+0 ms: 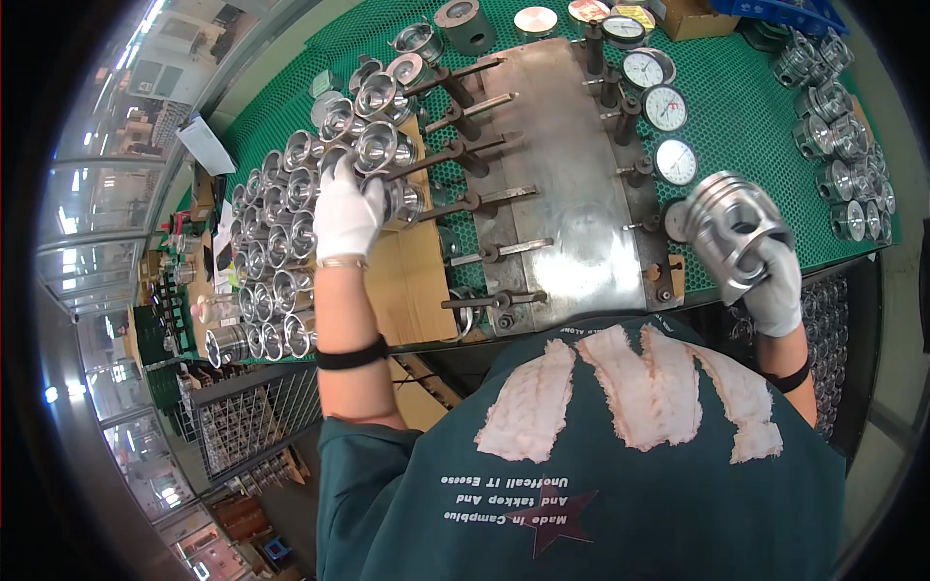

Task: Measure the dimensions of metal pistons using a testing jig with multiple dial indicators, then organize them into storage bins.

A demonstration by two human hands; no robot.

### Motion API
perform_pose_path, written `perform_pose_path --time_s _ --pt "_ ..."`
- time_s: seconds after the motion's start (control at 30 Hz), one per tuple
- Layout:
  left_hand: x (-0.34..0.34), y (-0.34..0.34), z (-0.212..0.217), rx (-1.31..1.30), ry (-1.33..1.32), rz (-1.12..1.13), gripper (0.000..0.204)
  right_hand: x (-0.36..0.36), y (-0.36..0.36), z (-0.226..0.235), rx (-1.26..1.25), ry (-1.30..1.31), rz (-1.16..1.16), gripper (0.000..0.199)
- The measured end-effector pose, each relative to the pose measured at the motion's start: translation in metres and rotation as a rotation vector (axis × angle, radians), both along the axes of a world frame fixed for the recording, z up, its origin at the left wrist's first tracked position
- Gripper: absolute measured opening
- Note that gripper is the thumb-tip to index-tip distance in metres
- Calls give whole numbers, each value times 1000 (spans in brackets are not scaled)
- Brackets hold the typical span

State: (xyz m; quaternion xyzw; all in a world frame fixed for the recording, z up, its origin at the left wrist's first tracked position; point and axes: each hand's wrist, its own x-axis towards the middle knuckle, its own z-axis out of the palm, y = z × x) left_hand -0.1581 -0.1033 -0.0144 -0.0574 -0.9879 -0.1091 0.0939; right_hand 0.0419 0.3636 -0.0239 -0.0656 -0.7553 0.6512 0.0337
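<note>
On the bench's right side, head view: my gloved right hand (pixel 778 290) has its fingers closed on a grooved metal piston (pixel 728 228), held up near the dial gauges (pixel 665 107). Over on the left, my left hand (pixel 349 218), also white-gloved, has its fingertips at the packed batch of pistons (pixel 279 240); can't tell if they grip one. Cardboard sheet (pixel 402 290) beside that batch. Steel plate (pixel 562 136) with clamp bars (pixel 491 198) sits between my hands. Second piston group (pixel 850 136) far right, green mat (pixel 746 87) alongside.
</note>
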Motion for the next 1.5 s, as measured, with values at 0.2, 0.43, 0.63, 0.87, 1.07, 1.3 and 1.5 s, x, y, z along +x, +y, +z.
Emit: perform_pose_path --time_s 0.2,0.43,0.63,0.87,1.07,1.3,1.5 --pt "-41 -22 -33 -245 -406 174 60 10 31 -43 42 74 -414 23" --pt "-24 -21 -33 -221 -365 209 44 -4 47 -30 -393 -97 -427 20" --pt "64 -43 -39 -157 -268 137 39 -13 100 -58 -210 -49 -370 24" --pt "129 -40 -16 -144 -159 91 44 -102 130 -86 -160 -218 -491 33" --pt "167 -16 -22 -109 -69 268 27 -217 143 -137 -343 -445 -447 35" --pt "169 3 -45 -293 -252 498 28 -287 162 -187 -135 -460 -415 37" --pt "208 -32 -22 594 -289 744 30 -210 117 -106 -273 -207 -316 60"
